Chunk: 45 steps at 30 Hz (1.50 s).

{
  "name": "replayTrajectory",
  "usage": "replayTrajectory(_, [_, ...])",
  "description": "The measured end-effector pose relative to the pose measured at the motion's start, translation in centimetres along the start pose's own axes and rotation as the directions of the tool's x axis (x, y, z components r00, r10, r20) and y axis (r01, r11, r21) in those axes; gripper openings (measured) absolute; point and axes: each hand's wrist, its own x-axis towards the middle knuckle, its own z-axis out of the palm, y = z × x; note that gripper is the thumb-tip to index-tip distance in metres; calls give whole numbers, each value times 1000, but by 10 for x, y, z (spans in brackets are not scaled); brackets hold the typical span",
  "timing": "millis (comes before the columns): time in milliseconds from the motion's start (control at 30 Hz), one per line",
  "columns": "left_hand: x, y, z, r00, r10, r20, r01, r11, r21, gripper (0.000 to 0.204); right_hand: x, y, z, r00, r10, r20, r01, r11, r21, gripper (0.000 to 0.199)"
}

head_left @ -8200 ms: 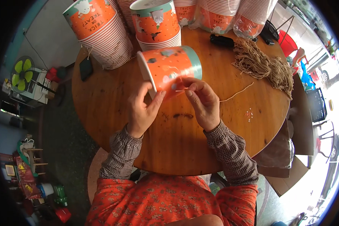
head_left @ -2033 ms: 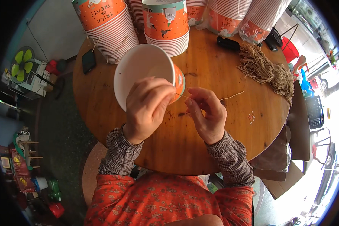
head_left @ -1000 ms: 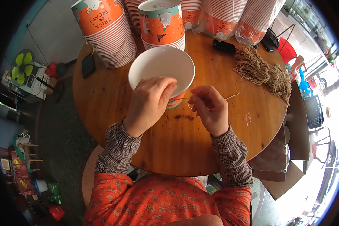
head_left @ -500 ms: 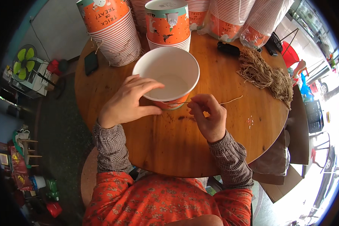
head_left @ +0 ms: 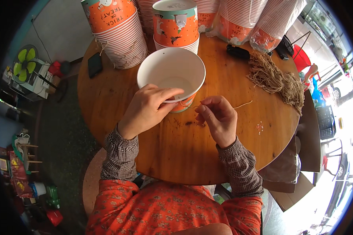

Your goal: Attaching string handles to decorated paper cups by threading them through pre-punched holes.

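A white-lined paper bucket (head_left: 170, 68) with an orange and green outside stands on the wooden table in front of me, its mouth tilted toward me. At its near rim is my left hand (head_left: 145, 109), with the fingers reaching inside and the thumb outside, pinching the wall. My right hand (head_left: 219, 121) pinches a thin tan string (head_left: 244, 105) just right of the bucket. One length of string runs from those fingertips to the bucket's near side; a loose tail sticks out to the right. The string's end at the bucket is partly hidden by my left hand.
Behind the bucket are an upside-down orange bucket (head_left: 175, 29), a tall nested stack (head_left: 119, 43) and bagged stacks (head_left: 239, 23). A tan string bundle (head_left: 276, 80) lies at the right. A dark phone (head_left: 94, 65) rests near the round table's (head_left: 176, 160) left edge.
My left hand has moved right and closed on the near rim. The bucket has shifted slightly left. My right hand keeps its pinch on the string, which now hangs slacker.
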Motion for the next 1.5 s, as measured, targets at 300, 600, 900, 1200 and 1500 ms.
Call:
replayTrajectory(300, [1, 0, 7, 997, 77, 3, -77, 995, 63, 16, 0, -1, 1, 999, 10, 44, -15, 994, 108, 9])
replayTrajectory(600, [0, 6, 2, 999, -44, 30, 46, 995, -92, 13, 7, 9, 3, 999, 27, 26, -28, 999, 37, 13])
replayTrajectory(900, [1, 7, 1, 974, -217, 67, 226, 900, -372, 10, 7, 17, 2, 998, -51, -45, 48, 996, -70, 14])
replayTrajectory(1200, [8, 24, 28, 973, 106, -207, -153, 961, -231, 15, -2, -4, 9, 976, -210, 54, 216, 920, -328, 15])
replayTrajectory(1500, [5, 23, 33, 988, 120, -95, -122, 993, -12, 17, 0, -6, 1, 995, -94, -24, 92, 992, -89, 10])
